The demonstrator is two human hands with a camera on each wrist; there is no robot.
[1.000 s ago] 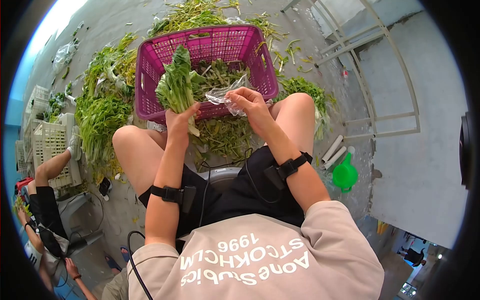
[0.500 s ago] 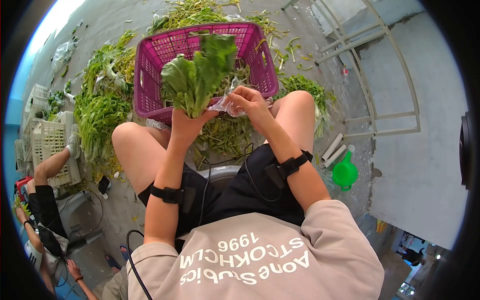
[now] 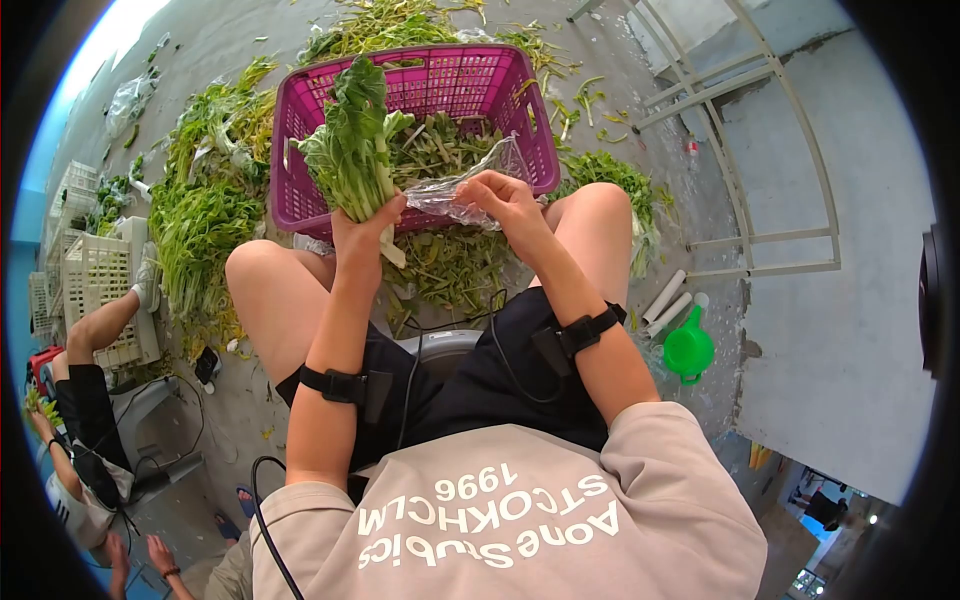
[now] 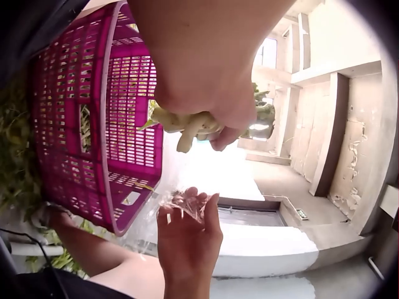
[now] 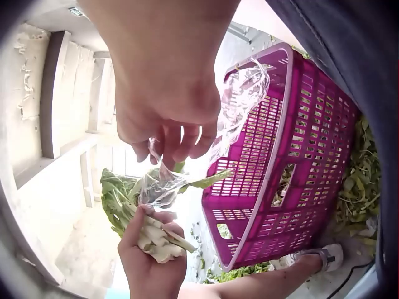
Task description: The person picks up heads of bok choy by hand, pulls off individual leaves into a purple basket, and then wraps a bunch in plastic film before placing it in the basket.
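A bunch of leafy greens (image 3: 345, 160) with thick pale stems (image 5: 163, 242) stands upright in my left hand (image 3: 360, 238), which grips it near the stem ends. My right hand (image 3: 510, 210) pinches clear plastic film (image 3: 448, 194) between thumb and fingers. The film stretches from the right fingertips across to the bunch, close by the left thumb, and a loose part of it spreads over the crate's near side. Below both hands is a magenta slatted crate (image 3: 290, 150) with cut leaves and stems (image 3: 440, 145) inside.
Heaps of greens (image 3: 205, 225) lie on the floor left of the crate, with more trimmings (image 3: 450, 270) between my legs. A green plastic scoop (image 3: 690, 350) and a pale metal frame (image 3: 740, 160) are at the right. Another person sits by white crates (image 3: 95, 290) at the left.
The bunch turned toward the right, then tipped back to the left. The plastic film bunched up near the right hand and now stretches out again between the hands.
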